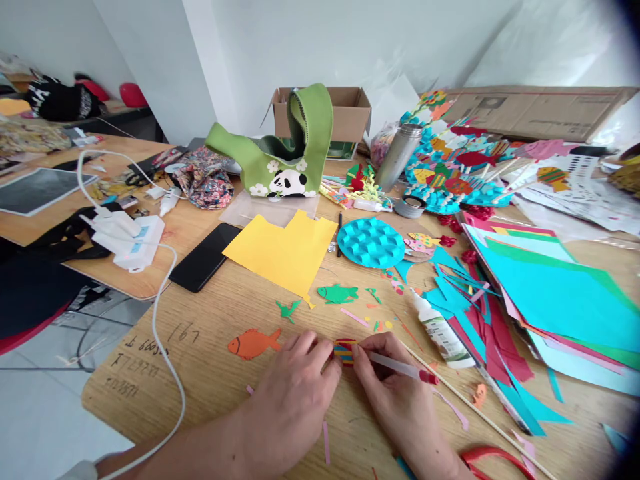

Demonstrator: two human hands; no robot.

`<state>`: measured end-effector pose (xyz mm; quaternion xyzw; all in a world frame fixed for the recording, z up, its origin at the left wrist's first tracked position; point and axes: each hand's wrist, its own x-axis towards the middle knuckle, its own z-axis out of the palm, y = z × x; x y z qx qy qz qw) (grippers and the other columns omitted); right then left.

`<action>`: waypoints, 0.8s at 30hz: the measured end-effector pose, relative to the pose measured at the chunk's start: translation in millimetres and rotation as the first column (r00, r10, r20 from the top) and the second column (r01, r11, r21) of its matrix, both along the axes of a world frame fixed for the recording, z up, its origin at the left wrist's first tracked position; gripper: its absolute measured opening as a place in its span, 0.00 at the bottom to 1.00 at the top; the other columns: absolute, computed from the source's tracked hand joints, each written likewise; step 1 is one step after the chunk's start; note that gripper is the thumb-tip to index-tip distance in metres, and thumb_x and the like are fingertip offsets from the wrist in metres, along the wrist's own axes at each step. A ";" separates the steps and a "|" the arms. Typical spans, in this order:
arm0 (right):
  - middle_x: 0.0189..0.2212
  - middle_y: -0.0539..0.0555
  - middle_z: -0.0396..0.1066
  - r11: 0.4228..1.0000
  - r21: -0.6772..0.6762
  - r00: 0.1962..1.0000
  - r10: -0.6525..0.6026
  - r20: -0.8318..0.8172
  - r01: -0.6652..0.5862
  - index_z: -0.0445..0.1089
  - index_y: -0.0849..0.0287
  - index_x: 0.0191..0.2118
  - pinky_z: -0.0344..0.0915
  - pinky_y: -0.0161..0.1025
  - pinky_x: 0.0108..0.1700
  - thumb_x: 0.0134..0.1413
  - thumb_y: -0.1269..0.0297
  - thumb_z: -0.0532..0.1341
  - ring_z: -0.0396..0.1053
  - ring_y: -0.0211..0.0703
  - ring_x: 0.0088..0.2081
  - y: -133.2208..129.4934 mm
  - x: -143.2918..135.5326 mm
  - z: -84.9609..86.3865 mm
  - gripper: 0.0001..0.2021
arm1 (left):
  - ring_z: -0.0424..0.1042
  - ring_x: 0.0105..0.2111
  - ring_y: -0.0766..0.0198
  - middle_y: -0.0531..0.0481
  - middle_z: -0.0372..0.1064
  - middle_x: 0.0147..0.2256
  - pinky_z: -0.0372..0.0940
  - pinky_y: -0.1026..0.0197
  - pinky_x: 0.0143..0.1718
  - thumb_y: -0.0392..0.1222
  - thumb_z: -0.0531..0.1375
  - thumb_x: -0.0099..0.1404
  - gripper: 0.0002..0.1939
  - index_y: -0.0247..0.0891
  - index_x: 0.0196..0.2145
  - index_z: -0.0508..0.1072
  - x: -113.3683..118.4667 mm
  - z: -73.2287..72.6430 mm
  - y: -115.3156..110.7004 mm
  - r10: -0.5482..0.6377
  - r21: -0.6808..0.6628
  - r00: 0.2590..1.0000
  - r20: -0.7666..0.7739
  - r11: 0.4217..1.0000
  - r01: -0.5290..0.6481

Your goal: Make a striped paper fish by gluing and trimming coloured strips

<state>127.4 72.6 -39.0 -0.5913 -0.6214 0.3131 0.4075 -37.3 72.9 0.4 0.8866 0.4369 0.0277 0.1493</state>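
A small paper piece, striped red, yellow and blue [345, 352], lies on the desk between my two hands. My left hand [305, 387] is closed, its fingertips holding the piece from the left. My right hand [397, 390] grips a felt-tip pen [397, 366] with a pale barrel and a red end, and its fingertips meet the piece's right side. The pen's tip is hidden by my fingers. Left of my left hand is an orange paper fish [254, 343]. Farther back lie a green paper fish [338, 293] and a green scrap [288, 309].
Right of my hands are a glue bottle [443, 331], a thin stick [465, 393], red scissor handles [495, 456] and stacked coloured paper [555, 273]. Behind lie yellow paper [283, 250], a blue woven disc [371, 243] and a phone [205, 257]. A white cable [163, 333] crosses the left side.
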 end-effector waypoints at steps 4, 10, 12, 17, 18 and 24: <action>0.21 0.49 0.67 1.000 -0.002 1.000 0.000 -0.010 0.000 0.63 0.56 0.29 0.61 0.32 0.22 0.58 0.58 0.58 0.65 0.37 0.22 -0.3 -0.3 0.1 0.10 | 0.61 0.46 0.53 0.43 0.65 0.45 0.64 0.49 0.46 0.33 0.47 0.67 0.15 0.35 0.47 0.69 0.2 0.1 0.2 -0.007 0.001 1.000 0.001 1.000 0.007; 0.21 0.48 0.66 1.000 0.008 1.000 -0.002 -0.027 0.002 0.64 0.56 0.30 0.60 0.32 0.22 0.58 0.60 0.59 0.63 0.36 0.21 -1.0 0.1 1.0 0.08 | 0.61 0.46 0.53 0.44 0.65 0.44 0.64 0.49 0.46 0.33 0.47 0.67 0.14 0.35 0.46 0.70 -0.1 -0.9 0.0 0.000 0.004 1.000 0.009 1.000 0.000; 0.21 0.47 0.65 0.997 0.052 0.997 -0.048 -0.063 0.051 0.64 0.56 0.29 0.59 0.32 0.21 0.57 0.61 0.60 0.62 0.35 0.20 -1.8 0.6 2.4 0.08 | 0.61 0.46 0.53 0.44 0.65 0.44 0.64 0.49 0.47 0.32 0.47 0.67 0.15 0.36 0.47 0.69 -0.1 -0.5 0.0 0.002 0.001 1.000 0.013 1.000 -0.002; 0.20 0.47 0.64 0.992 0.052 0.980 -0.108 -0.167 0.118 0.64 0.56 0.29 0.57 0.31 0.19 0.56 0.62 0.60 0.61 0.35 0.20 -5.5 4.1 3.6 0.07 | 0.61 0.46 0.54 0.44 0.64 0.44 0.64 0.49 0.48 0.31 0.47 0.67 0.16 0.36 0.48 0.68 -0.1 1.8 0.3 0.010 -0.026 1.000 0.016 1.000 -0.010; 0.21 0.48 0.65 0.991 0.051 0.977 -0.115 -0.182 0.126 0.64 0.56 0.30 0.58 0.31 0.20 0.56 0.62 0.60 0.62 0.35 0.21 -6.1 5.0 3.1 0.07 | 0.61 0.46 0.54 0.44 0.63 0.44 0.64 0.49 0.47 0.31 0.48 0.67 0.16 0.36 0.48 0.68 -0.1 2.0 0.3 0.015 -0.030 1.000 0.015 0.999 -0.014; 0.22 0.49 0.66 0.989 0.058 0.967 -0.121 -0.224 0.137 0.65 0.57 0.29 0.60 0.32 0.23 0.55 0.61 0.62 0.64 0.37 0.23 -5.7 7.0 1.3 0.07 | 0.61 0.45 0.53 0.44 0.62 0.43 0.65 0.49 0.46 0.29 0.49 0.64 0.17 0.37 0.48 0.68 0.0 2.2 0.6 0.013 -0.042 1.000 0.007 0.999 -0.013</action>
